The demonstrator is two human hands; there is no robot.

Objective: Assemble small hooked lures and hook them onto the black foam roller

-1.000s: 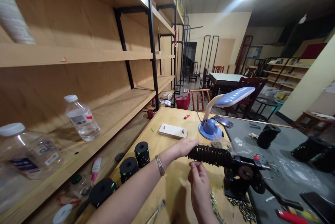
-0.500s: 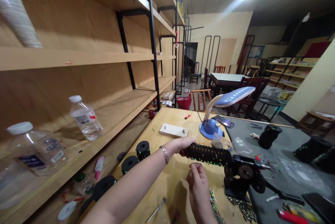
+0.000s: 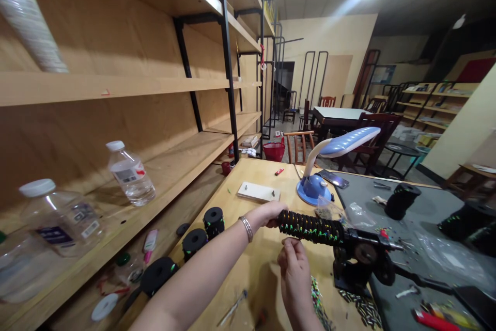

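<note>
A black roll point(image 3: 310, 226), wound in ridges and dotted with small green and yellow bits, lies level on a black metal winder point(image 3: 362, 253). My left hand point(image 3: 270, 213), with bangles at the wrist, is closed around the roll's left end; its fingertips are hidden behind. Just below the roll, my right hand point(image 3: 293, 264) is pinched, thumb against fingers; whatever it holds is too fine to make out. A bunch of coloured strands point(image 3: 318, 295) hangs or lies beside the right wrist. Small metallic pieces point(image 3: 362, 308) are heaped under the winder.
A white board with two screws point(image 3: 258, 191) and a blue desk lamp point(image 3: 310, 189) stand beyond my hands. Several black spools point(image 3: 214, 221) line the table's left edge. Wooden shelving with plastic bottles point(image 3: 132, 173) runs along the left. More black rolls point(image 3: 403, 201) stand on the grey right side.
The roll's green and yellow bits show in a different arrangement, as if it has turned slightly. Both hands keep nearly the same places; the whole view has shifted a little.
</note>
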